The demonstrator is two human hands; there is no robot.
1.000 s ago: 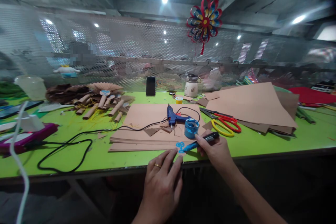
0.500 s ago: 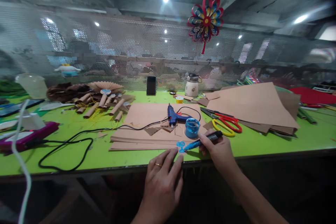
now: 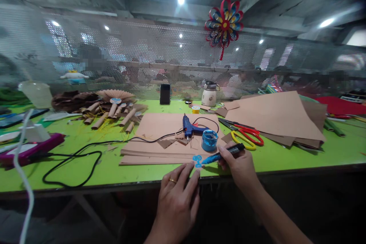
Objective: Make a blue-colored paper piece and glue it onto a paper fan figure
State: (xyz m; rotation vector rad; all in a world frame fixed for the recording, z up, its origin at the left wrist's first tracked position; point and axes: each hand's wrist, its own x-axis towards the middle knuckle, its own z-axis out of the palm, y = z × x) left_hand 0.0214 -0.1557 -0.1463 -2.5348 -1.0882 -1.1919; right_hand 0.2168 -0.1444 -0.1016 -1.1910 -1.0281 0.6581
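Observation:
My right hand (image 3: 238,166) grips a black marker (image 3: 233,150) between thumb and fingers, its front end smeared with blue paint. The tip points left, beside a blue looped drawing (image 3: 198,160) on a small brown paper piece at the table's near edge. My left hand (image 3: 180,194), with a ring on one finger, has its fingers stretched forward, fingertips resting on the near side of that piece. Part of the piece is hidden under them. Just behind the marker stands an open jar of blue paint (image 3: 209,140).
A blue glue gun (image 3: 190,126) lies on stacked brown paper (image 3: 151,152), its black cord (image 3: 100,142) trailing left. Scissors (image 3: 246,137) lie right of the jar, near large brown sheets (image 3: 274,118). Rolled paper tubes (image 3: 100,119), a phone (image 3: 165,94) and a flask (image 3: 209,94) are farther back.
The marker tip has shifted slightly right from the blue drawing, which shows a little more blue line. My left hand stays nearly still.

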